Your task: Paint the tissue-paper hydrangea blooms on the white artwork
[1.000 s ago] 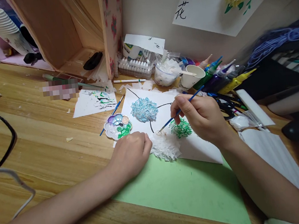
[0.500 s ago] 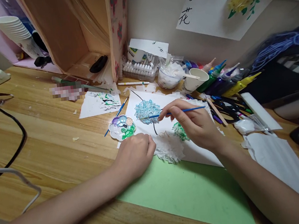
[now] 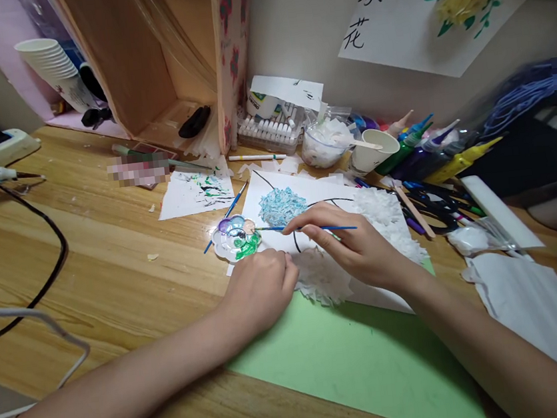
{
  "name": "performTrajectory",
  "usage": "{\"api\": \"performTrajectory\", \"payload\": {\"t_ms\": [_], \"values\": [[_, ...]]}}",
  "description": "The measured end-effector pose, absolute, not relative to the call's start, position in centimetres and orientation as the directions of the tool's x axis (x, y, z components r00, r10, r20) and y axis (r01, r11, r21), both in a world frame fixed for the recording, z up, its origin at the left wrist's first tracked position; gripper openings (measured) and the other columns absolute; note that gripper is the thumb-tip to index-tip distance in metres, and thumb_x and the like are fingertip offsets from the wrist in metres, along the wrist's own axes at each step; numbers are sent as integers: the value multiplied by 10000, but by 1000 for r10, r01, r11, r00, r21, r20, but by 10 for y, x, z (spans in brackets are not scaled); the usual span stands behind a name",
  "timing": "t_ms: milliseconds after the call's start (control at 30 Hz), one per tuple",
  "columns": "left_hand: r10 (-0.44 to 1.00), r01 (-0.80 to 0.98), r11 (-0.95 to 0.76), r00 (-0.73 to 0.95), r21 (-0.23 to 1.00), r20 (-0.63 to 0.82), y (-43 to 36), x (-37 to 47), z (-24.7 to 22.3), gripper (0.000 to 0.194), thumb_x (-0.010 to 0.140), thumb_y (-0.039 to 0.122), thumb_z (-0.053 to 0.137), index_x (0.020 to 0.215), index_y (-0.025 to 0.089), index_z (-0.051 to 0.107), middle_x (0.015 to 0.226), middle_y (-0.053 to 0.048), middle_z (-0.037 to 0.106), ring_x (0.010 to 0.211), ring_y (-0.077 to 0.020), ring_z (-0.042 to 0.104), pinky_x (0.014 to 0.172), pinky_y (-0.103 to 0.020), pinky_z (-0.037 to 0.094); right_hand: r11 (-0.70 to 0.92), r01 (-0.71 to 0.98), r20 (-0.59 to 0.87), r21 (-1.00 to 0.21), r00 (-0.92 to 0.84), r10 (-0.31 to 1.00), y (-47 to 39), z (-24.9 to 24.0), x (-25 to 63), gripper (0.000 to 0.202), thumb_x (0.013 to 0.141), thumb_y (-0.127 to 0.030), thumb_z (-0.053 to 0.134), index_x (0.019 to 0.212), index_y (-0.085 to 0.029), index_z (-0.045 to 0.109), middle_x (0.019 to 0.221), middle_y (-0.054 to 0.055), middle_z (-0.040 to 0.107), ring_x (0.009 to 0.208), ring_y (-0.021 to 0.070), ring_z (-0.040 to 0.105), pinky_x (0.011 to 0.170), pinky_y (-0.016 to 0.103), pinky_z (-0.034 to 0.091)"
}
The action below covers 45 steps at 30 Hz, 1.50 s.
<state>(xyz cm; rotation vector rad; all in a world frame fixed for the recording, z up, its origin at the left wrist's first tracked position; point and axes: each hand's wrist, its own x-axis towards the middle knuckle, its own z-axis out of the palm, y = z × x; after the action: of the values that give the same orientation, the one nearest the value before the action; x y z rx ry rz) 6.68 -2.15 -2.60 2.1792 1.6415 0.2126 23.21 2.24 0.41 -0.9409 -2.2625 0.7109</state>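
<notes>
Paintbrush (image 3: 273, 229) pinched in right hand (image 3: 350, 241), held near-level, apparently so tip reaches peach well (image 3: 249, 226) of palette (image 3: 222, 245); left hand (image 3: 262, 285) balled at edge of paper (image 3: 277, 241), probably steadying it

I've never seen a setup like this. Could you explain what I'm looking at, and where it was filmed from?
There is no machine here, just a person's two bare hands. One camera, worn on the head, looks forward and down, so you see roughly what the person sees.

The right hand has a thin blue paintbrush in its grip, the tip at the peach-coloured paint of a flower-shaped palette. The left hand is curled up beside the palette; whether it holds anything is hidden.

On the wooden table lies a green sheet, partly under a white paper with a fluffy blue flower shape on it. Paint bottles and a paper cup stand further back.
</notes>
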Motion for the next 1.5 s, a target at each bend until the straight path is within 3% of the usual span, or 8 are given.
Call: {"api": "performTrajectory", "payload": {"t_ms": [200, 300, 567, 1167, 1500], "values": [[946, 888, -236, 303, 394, -117, -21, 68, -26, 401, 955, 243, 301, 726, 159, 619, 745, -87, 698, 695, -218, 646, 613, -316, 373, 593, 427, 461, -683, -378, 803, 24, 20, 249, 366, 988, -358, 372, 798, -222, 654, 746, 21, 671, 722, 142, 605, 710, 300, 465], [946, 896, -231, 298, 380, -126, -22, 69, -25, 407, 960, 254, 298, 719, 163, 613, 733, -84, 691, 691, -215, 640, 608, -315, 366, 562, 481, 461, -672, -322, 827, 25, 25, 256, 416, 982, -402, 374, 705, -217, 624, 631, 10, 631, 618, 133, 578, 642, 295, 454], [948, 907, -225, 288, 356, -135, -22, 68, -25, 399, 959, 258, 298, 710, 172, 598, 732, -78, 690, 683, -210, 632, 595, -317, 330, 560, 540, 391, -628, -403, 828, 28, 23, 253, 491, 971, -484, 348, 638, -219, 594, 567, 8, 617, 538, 123, 560, 597, 283, 446], [947, 902, -226, 293, 369, -135, -21, 68, -26, 401, 960, 263, 293, 703, 175, 588, 718, -71, 678, 662, -208, 613, 586, -314, 300, 561, 531, 435, -635, -355, 828, 30, 21, 255, 460, 987, -405, 368, 634, -208, 588, 573, -4, 617, 539, 101, 564, 582, 255, 429], [948, 906, -223, 288, 359, -138, -20, 69, -26, 396, 959, 266, 297, 718, 173, 597, 707, -69, 670, 657, -205, 605, 583, -312, 289, 572, 550, 390, -609, -420, 819, 31, 17, 251, 470, 987, -414, 357, 636, -202, 587, 565, -7, 610, 542, 107, 578, 584, 259, 435]]}}
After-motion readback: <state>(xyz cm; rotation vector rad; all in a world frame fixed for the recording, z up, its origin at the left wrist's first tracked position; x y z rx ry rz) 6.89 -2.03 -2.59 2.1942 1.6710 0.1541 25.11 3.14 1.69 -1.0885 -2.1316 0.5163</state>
